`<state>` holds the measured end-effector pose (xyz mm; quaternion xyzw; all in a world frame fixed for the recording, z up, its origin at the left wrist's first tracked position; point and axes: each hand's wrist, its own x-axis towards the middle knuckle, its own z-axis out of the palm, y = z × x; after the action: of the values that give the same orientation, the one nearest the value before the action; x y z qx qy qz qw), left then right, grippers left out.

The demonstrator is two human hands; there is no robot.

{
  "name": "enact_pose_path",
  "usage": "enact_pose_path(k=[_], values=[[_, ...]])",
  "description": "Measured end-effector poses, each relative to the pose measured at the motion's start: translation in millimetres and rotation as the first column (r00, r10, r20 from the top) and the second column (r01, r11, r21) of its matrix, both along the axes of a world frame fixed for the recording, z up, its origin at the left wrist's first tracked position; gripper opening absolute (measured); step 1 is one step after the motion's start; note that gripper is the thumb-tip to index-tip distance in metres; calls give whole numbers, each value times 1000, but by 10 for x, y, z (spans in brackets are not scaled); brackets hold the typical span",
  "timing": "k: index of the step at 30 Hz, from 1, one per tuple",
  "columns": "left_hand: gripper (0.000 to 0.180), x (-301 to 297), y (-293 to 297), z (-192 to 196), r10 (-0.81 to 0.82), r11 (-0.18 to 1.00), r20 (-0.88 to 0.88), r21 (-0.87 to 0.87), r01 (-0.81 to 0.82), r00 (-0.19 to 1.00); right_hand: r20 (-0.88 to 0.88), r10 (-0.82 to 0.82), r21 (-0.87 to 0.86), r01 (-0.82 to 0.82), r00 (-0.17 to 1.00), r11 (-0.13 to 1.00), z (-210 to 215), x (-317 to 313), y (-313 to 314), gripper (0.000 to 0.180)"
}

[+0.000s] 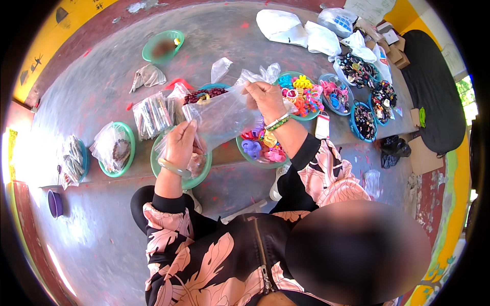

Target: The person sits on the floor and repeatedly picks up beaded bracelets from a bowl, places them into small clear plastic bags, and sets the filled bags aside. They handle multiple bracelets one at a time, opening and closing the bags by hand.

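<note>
Both my hands hold a clear plastic bag (220, 116) stretched between them above the grey floor. My left hand (179, 144), with a pale green bangle at the wrist, grips the bag's lower left end. My right hand (264, 97), wearing bead bracelets, pinches the crumpled upper end. Right under my left hand is a green bowl (190, 182) with a small filled bag in it. A bowl of colourful hair clips (263, 149) lies below my right wrist. A bowl of dark red beads (204, 94) shows just beyond the bag.
More bowls of bright clips (302, 94) and dark trinkets (364, 122) stand to the right. A wrapped bundle of sticks (153, 115), a green bowl with a bag (115, 149) and a purple cup (54, 204) lie left. White bags (282, 25) and a black mat (431, 92) sit farther off.
</note>
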<state>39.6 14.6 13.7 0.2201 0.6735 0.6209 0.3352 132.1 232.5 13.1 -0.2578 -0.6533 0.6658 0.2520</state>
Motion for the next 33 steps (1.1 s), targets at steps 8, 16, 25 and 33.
enact_pose_path(k=[8, 16, 25, 33], values=[[25, -25, 0, -43, 149, 985, 112, 67, -158, 982, -4, 0, -2, 0, 1000, 1000, 61, -33, -101, 28], [24, -7, 34, -52, 148, 984, 107, 80, -157, 983, -42, -22, -175, 15, 999, 984, -60, -34, -47, 24], [18, -37, 36, -39, 312, 947, 61, 58, -316, 948, -167, -304, 189, 333, 938, 924, -243, -93, 165, 25], [15, 8, 111, -98, 371, 926, 241, -21, -378, 897, -82, 301, 560, -206, 950, 802, -67, -24, -711, 23]])
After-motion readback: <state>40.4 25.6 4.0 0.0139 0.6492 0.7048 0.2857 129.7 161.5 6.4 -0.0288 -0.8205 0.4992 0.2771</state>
